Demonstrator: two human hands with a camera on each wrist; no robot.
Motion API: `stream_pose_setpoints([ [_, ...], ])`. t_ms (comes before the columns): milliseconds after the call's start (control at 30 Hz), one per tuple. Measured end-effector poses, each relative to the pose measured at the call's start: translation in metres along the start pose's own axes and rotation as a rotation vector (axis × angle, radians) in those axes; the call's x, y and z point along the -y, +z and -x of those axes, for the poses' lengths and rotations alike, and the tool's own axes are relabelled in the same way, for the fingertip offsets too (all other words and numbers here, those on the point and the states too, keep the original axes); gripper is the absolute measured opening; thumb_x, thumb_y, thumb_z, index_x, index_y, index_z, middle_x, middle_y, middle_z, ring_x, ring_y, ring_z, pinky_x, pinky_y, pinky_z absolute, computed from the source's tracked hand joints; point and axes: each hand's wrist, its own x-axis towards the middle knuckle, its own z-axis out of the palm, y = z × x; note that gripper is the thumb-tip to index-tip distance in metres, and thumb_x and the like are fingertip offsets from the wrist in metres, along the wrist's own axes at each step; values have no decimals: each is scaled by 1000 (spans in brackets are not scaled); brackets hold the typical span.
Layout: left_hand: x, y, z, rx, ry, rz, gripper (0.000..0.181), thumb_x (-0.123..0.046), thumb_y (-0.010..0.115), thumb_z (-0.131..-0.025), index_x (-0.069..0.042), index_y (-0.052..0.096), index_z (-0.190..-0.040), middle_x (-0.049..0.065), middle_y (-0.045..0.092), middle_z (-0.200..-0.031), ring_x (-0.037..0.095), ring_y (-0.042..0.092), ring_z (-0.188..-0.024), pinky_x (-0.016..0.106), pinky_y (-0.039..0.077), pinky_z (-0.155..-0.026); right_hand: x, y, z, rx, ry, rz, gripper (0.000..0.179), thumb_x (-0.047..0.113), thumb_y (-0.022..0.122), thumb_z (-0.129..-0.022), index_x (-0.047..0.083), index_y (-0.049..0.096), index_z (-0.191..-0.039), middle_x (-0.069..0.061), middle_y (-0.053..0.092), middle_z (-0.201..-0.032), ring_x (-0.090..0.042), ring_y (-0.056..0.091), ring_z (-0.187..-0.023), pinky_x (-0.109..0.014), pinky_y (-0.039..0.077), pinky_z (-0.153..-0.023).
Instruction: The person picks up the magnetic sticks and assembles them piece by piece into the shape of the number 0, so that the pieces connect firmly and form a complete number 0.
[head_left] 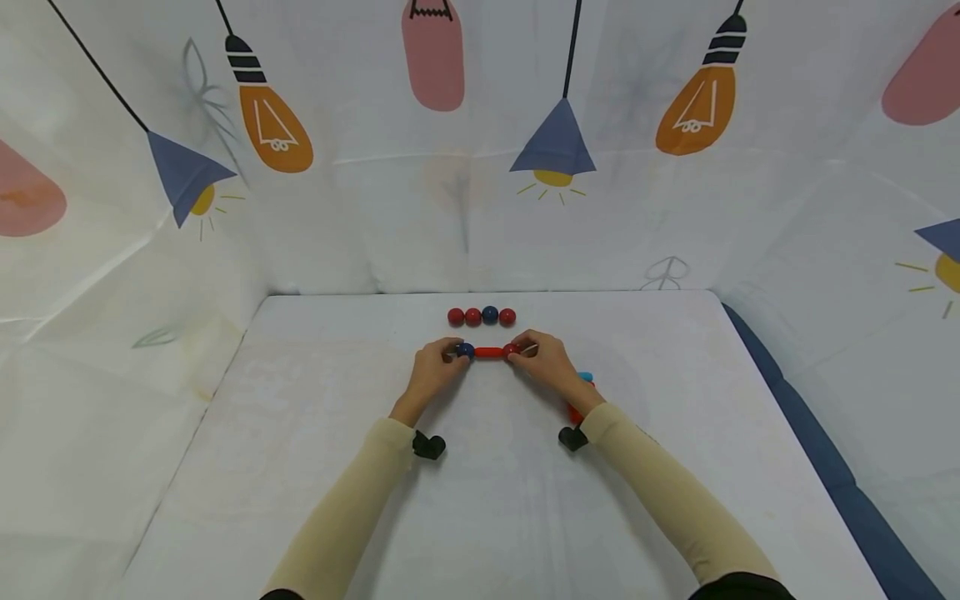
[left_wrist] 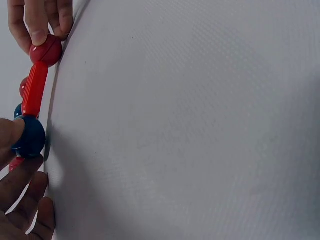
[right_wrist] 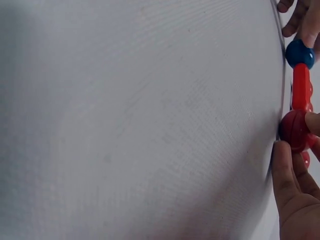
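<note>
My left hand [head_left: 432, 368] pinches a blue ball [head_left: 466, 351] between thumb and fingers. A red ball [head_left: 511, 350] is held the same way by my right hand [head_left: 551, 360]. Between the two balls lies a short red rod [head_left: 489, 352], its ends meeting them in a straight line from left to right. The left wrist view shows the rod's ridged side [left_wrist: 35, 87] and a seam line around the red ball [left_wrist: 47, 51]. In the right wrist view, fingers of both hands touch the balls at the frame's right edge.
Behind the hands stands a row of three red balls [head_left: 472, 317] and one blue ball [head_left: 490, 315]. Beside the right wrist, a light blue piece [head_left: 585, 377] and a red piece [head_left: 575, 414] are partly hidden. A patterned cloth [head_left: 360, 225] rises behind the white table [head_left: 315, 367].
</note>
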Motion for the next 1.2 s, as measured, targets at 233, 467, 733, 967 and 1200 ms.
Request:
stream_pose_setpoints([
  [233, 2, -4, -1, 15, 27, 10, 35, -15, 66, -101, -4, 66, -134, 16, 71, -127, 29, 67, -110, 44, 55, -100, 1, 0, -1, -2, -7, 11, 28, 22, 74, -96, 7, 70, -119, -13, 74, -117, -29, 72, -102, -43, 59, -93],
  [467, 9, -3, -2, 14, 22, 51, 35, -17, 67, -100, -6, 67, -133, 14, 71, -128, 29, 68, -108, 44, 55, -99, 0, -7, 1, 22, -10, 64, 37, 21, 73, -96, 7, 65, -130, -16, 71, -121, -31, 71, -107, -42, 59, -93],
  [733, 12, -3, -3, -3, 56, 52, 35, -16, 69, -99, -6, 69, -132, 15, 72, -127, 29, 68, -108, 45, 55, -99, -1, -36, 11, 63, -65, 141, 44, 20, 72, -96, 7, 61, -137, -13, 68, -128, -32, 65, -113, -47, 58, -94],
  [967, 14, -2, -4, -31, 92, 32, 33, -13, 68, -99, -3, 69, -130, 17, 73, -125, 30, 69, -106, 42, 56, -95, -12, -60, 24, 98, -71, 175, 43, 21, 71, -97, 6, 62, -136, -14, 68, -128, -33, 62, -117, -50, 55, -98],
  [1200, 14, -3, -4, -7, 62, 48, 34, -16, 68, -100, -6, 68, -133, 16, 72, -128, 30, 69, -110, 44, 55, -100, -25, -78, 34, 141, -23, 204, 38, 23, 68, -99, 7, 65, -133, -13, 67, -131, -33, 59, -119, -50, 54, -99],
])
